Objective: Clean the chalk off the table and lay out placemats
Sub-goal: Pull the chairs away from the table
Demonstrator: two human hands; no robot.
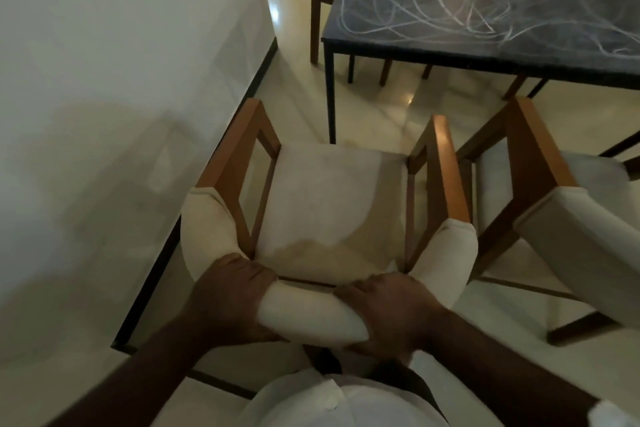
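While the chalk-scribbled dark counter [485,0] stands beyond, left hand [232,302] and right hand [391,312] grip the cream-padded wooden armchair's [329,204] backrest.

Dark, near-black rectangular surface [433,54] in the upper right of the view, cut off by the top and right edges. One near corner shows, at the left end of the front edge. The top is level, on a thin black frame, with a slim black corner leg [331,94] dropping straight to the pale glossy floor [381,104]. Chalk lines [433,7] cover most of the visible top in whitish loops, swirls and long crossing strokes, some sharp and some smeared to a haze. They are densest toward the middle. No placemats lie on the visible part.
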